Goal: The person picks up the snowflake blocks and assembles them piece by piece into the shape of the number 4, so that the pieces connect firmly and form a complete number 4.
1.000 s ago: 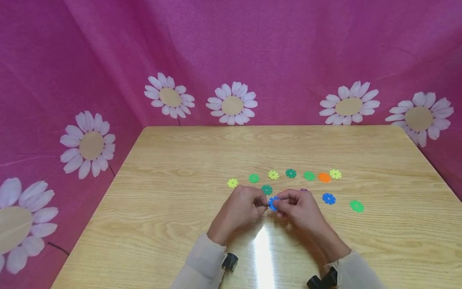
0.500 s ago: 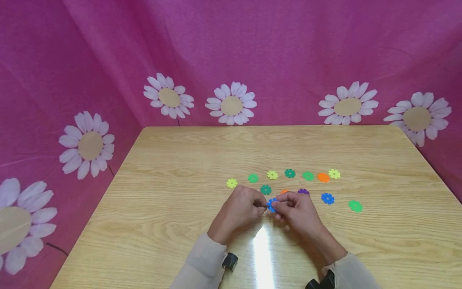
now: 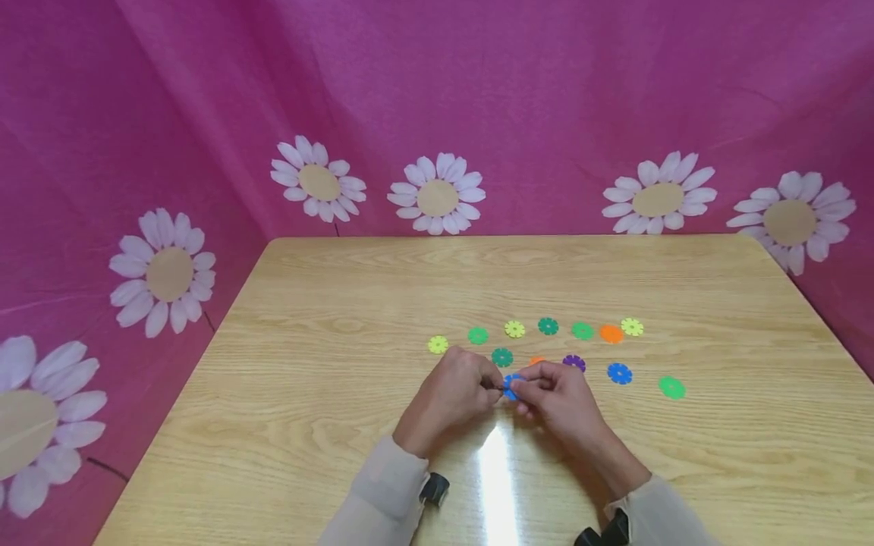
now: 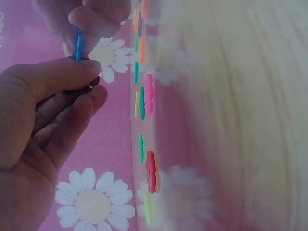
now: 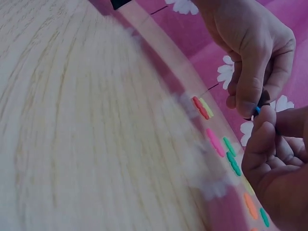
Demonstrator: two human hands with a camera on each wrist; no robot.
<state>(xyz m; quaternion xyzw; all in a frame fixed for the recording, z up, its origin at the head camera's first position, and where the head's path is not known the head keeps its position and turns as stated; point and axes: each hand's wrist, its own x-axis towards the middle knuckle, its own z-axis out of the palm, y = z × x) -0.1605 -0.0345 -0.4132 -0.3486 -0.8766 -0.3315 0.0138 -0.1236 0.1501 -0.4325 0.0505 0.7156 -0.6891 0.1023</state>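
Magenta flowered cloth (image 3: 532, 91), wood-grain table (image 3: 293, 364)

A notched blue disc (image 3: 509, 387), partly covered, seems at its left edge to touch a dark piece (image 4: 83, 90).

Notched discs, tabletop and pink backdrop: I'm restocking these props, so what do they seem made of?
Notched discs: probably moulded plastic, smooth; thin, evenly coloured, crisp slots.
Tabletop: wood or wood-look laminate, glossy; visible grain and a bright reflection.
Pink backdrop: likely printed fabric, matte; soft folds.
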